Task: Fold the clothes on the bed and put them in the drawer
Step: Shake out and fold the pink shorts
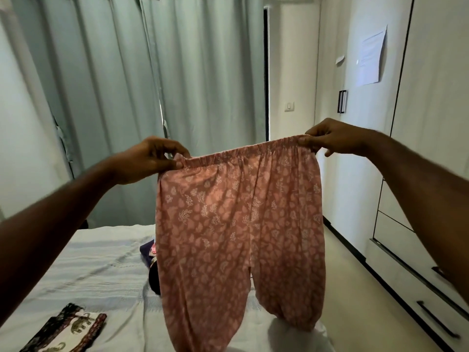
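got both hands, left hand [149, 161] at 9 and right hand [332, 138] at 3, pinching the pink pants [238, 224] waistband taut so the legs hang straight for folding

Trousers [238, 224] above bed [101, 270] — wardrobe [416, 174] right

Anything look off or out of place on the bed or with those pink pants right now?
Nothing stands out. Both hands, left and right, hold the pink pants up by the waistband, legs hanging straight over the bed. A folded elephant-print cloth lies flat there.
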Demonstrator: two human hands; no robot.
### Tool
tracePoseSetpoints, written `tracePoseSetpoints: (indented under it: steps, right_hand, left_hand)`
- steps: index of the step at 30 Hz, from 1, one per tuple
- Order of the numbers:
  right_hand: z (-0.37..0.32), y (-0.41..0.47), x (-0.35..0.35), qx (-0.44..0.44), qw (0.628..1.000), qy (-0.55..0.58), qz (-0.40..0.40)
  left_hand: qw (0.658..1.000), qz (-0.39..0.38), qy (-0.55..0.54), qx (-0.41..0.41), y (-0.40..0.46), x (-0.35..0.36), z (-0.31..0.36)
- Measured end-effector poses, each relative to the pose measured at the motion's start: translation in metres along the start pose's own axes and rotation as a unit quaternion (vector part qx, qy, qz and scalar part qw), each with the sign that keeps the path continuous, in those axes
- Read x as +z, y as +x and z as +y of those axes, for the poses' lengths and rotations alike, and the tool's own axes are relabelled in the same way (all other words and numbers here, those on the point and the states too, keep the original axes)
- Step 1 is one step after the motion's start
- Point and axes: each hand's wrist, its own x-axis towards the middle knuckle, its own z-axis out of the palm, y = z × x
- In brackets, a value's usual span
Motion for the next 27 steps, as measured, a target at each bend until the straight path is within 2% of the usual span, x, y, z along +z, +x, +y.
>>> tracePoseSetpoints:
  steps: [4,6,9,13,15,18,21,23,25,27]
  right_hand:
    - [0.000,0.010,0.010,-0.033,0.999,-0.022,-0.001]
    - [0.000,0.016,0.016,-0.050,0.998,-0.030,-0.009]
    - [0.002,0.022,0.023,-0.058,0.997,-0.040,-0.019]
    - [0.007,0.013,0.027,-0.050,0.997,-0.017,-0.056]
    - [0.007,0.003,0.030,-0.051,0.995,0.010,-0.091]
    - [0.012,-0.010,0.036,-0.109,0.984,0.099,-0.102]
    - [0.020,-0.009,0.045,-0.108,0.977,0.151,-0.108]
    - [0.029,0.007,0.063,-0.070,0.985,0.092,-0.129]
    - [0.041,0.031,0.089,-0.016,0.987,-0.011,-0.159]
    - [0.053,0.056,0.111,0.065,0.978,-0.129,-0.149]
  left_hand:
    - [0.989,-0.082,0.101,-0.065,0.002,0.005,-0.011]
    - [0.980,-0.093,0.157,-0.084,0.003,0.004,-0.019]
    - [0.975,-0.101,0.176,-0.094,-0.001,0.001,-0.032]
    - [0.982,-0.093,0.139,-0.093,-0.009,-0.009,-0.039]
    - [0.990,-0.081,0.085,-0.073,-0.015,-0.017,-0.036]
    - [0.996,-0.063,-0.021,-0.053,-0.024,-0.032,-0.035]
    - [0.988,-0.099,-0.056,-0.101,-0.023,-0.029,-0.043]
    - [0.981,-0.118,0.009,-0.155,-0.012,-0.021,-0.066]
    - [0.964,-0.120,0.145,-0.189,0.009,-0.012,-0.102]
    - [0.923,-0.081,0.309,-0.213,0.032,-0.004,-0.138]
